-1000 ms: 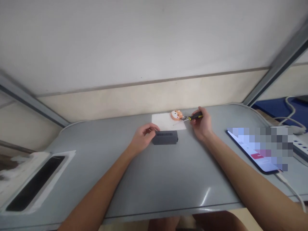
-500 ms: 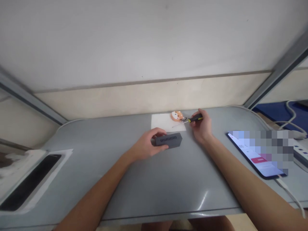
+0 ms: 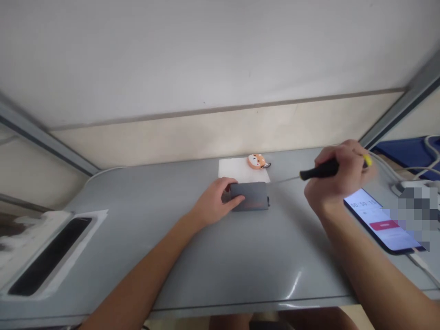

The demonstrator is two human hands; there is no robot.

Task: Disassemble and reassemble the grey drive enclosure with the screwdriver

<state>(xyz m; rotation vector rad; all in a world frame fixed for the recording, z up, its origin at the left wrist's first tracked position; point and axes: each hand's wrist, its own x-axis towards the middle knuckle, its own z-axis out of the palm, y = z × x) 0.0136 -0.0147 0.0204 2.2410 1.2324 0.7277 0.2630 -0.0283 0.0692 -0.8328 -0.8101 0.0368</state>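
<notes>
My left hand [image 3: 218,199] grips the left end of a dark grey rectangular box [image 3: 252,197] on the grey desk, thumb in front and fingers behind. A small dark part sticks out at the box's right end. My right hand [image 3: 338,174] is wrapped round the black and yellow handle of a screwdriver [image 3: 319,171]. Its thin shaft points left, with the tip close to the box's upper right corner; whether it touches I cannot tell. Behind the box lies a white sheet [image 3: 233,168], and on it rests an orange and white animal-face case [image 3: 257,161] with a dark clip.
A lit phone [image 3: 381,220] with a white cable lies to the right, near several cables. At the left is a black flat slab [image 3: 51,254] on white paper. A pale wall [image 3: 165,137] closes off the desk's back, with metal posts at both sides.
My right hand has moved right and turned over, lifting the screwdriver level with the box's right end. The box has been turned, so its slotted side no longer faces me.
</notes>
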